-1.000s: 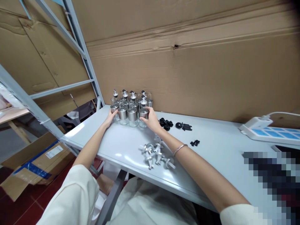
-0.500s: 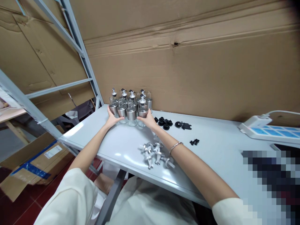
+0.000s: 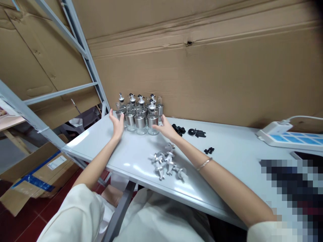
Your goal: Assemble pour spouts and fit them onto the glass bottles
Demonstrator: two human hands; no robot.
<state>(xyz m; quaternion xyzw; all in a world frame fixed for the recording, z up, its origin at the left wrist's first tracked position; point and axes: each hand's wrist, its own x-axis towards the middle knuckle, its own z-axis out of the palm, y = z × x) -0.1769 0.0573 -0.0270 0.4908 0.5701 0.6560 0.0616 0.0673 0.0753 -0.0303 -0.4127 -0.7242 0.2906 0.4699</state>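
Glass bottles with metal bands [image 3: 140, 121] stand upright in a tight cluster at the back of the table. Several carry silver pour spouts with black tips [image 3: 152, 106]; others have bare glass necks. At the cluster's left side is my left hand [image 3: 117, 125], its thumb and fingers spread, holding nothing. My right hand [image 3: 165, 127] is open by the front right bottle [image 3: 152, 121], thumb pointing toward it; whether it touches the glass I cannot tell. Nearer me lies a heap of loose silver spout parts [image 3: 163, 163]. Round black stoppers [image 3: 179, 129] sit just beyond my right hand, which partly hides them.
Right of the stoppers are a black disc [image 3: 191, 132], thin black pieces [image 3: 201, 133] and small black bits [image 3: 209, 151]. A white power strip [image 3: 290, 139] sits at the far right. Cardboard [image 3: 214, 77] lines the back; a metal frame [image 3: 93, 72] rises at the left.
Both hands have let go of the front row of bottles and moved apart, the left one to the left, the right one slightly right. The bottles stay grouped.
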